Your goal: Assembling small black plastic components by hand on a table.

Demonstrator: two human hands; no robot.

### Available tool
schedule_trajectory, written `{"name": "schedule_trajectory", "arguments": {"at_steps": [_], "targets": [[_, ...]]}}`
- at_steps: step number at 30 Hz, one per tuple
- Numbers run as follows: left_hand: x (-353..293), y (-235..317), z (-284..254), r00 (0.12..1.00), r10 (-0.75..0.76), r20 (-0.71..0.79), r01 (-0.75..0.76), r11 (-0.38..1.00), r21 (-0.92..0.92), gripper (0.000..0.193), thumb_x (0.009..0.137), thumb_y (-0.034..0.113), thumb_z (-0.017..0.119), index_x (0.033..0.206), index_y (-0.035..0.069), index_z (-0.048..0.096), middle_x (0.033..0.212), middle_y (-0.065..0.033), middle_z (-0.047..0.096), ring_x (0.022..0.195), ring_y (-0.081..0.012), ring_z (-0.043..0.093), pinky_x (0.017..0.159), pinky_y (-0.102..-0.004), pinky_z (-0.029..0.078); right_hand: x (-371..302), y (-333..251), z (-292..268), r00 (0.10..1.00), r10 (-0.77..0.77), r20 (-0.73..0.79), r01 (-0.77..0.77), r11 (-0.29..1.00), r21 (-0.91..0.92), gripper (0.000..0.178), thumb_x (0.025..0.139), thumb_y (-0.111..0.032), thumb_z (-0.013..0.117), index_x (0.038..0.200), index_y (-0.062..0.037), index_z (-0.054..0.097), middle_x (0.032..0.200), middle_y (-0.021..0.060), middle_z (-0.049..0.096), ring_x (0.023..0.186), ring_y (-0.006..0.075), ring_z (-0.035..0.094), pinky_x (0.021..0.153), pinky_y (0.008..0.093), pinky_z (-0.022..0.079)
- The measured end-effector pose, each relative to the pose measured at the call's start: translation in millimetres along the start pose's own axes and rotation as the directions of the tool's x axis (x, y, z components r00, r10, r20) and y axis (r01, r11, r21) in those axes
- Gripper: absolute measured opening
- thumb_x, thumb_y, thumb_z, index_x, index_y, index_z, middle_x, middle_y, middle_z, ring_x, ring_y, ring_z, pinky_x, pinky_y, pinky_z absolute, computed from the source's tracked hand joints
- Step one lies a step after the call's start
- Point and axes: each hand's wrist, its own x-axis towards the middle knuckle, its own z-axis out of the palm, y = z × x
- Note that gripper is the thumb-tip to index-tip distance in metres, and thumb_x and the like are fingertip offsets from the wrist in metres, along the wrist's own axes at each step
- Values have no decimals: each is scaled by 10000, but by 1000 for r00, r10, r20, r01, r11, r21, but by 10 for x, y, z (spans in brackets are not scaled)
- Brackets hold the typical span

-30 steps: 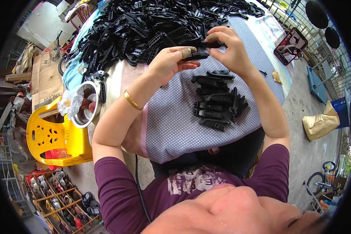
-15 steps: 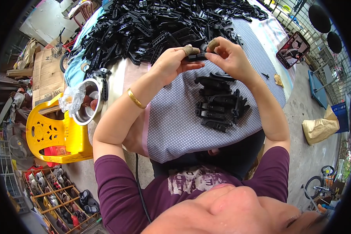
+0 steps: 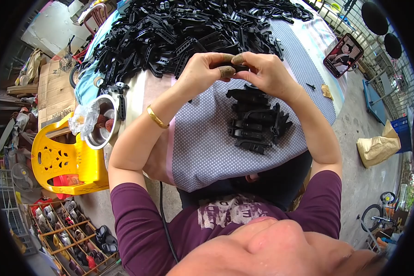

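Observation:
Both my hands meet over the table's middle, at the near edge of a large heap of black plastic parts (image 3: 170, 37). My left hand (image 3: 207, 69) and my right hand (image 3: 262, 71) are closed around one black plastic part (image 3: 238, 67), mostly covered by the fingers. Brownish covers wrap some fingertips on both hands. A gold bangle (image 3: 157, 117) circles my left wrist. Nearer to me, just below the hands, a small pile of similar black parts (image 3: 257, 122) lies on the grey dotted cloth (image 3: 202, 142).
A metal bowl (image 3: 115, 124) holding reddish round fruit and a plastic bag stands at the table's left, beside a yellow chair (image 3: 55, 154). On the right a propped phone (image 3: 343, 55) shows a video. A small black piece (image 3: 311, 86) and a yellowish scrap (image 3: 327, 91) lie near it.
My hands have drawn closer together around the black part. The left thumb and fingers have shifted, and more of the part is now covered.

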Motion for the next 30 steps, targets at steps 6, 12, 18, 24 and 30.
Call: {"name": "schedule_trajectory", "arguments": {"at_steps": [6, 12, 18, 24, 30], "targets": [[-58, 72, 95, 974, 228, -12, -221, 953, 206, 394, 786, -24, 612, 1167, -57, 518, 977, -118, 644, 873, -143, 617, 780, -250, 498, 33, 155, -30, 997, -40, 65, 25, 976, 218, 427, 685, -283, 733, 963, 10, 596, 813, 128, 644, 768, 242, 624, 701, 308, 486], [-89, 132, 99, 948, 318, -24, -275, 853, 443, 390, 774, 10, 641, 1151, -25, 544, 1005, -143, 646, 906, -147, 617, 790, -268, 499, 9, 11, -82, 993, 82, 90, -92, 988, 121, 316, 723, -236, 713, 922, -2, 640, 822, 118, 648, 767, 199, 623, 696, 280, 482], [-49, -53, 114, 986, 165, 38, -169, 949, 267, 367, 800, 38, 628, 1157, -5, 554, 1049, -102, 630, 946, -128, 586, 842, -254, 473, 123, 624, -222, 970, 242, -12, -214, 877, 430, 346, 815, -223, 644, 1103, -36, 603, 976, 92, 636, 822, 148, 590, 720, 262, 480], [-91, 5, 258, 924, 42, 380, -116, 978, 174, 318, 860, 141, 589, 1150, 12, 569, 1053, -94, 622, 963, -147, 579, 864, -265, 459, -51, 1350, -390, 878, 460, -136, -479, 850, -219, 416, 755, -284, 683, 1110, -83, 602, 962, 120, 636, 785, 173, 601, 706, 289, 489], [-90, 0, 262, 970, 32, 239, -62, 991, 119, 359, 857, 280, 596, 1108, 23, 601, 982, -87, 638, 926, -149, 591, 824, -268, 474, -8, 1218, -465, 868, 477, -138, -496, 824, -272, 465, 713, -148, 667, 1159, -76, 556, 897, 110, 633, 724, 162, 608, 640, 275, 500]]}}
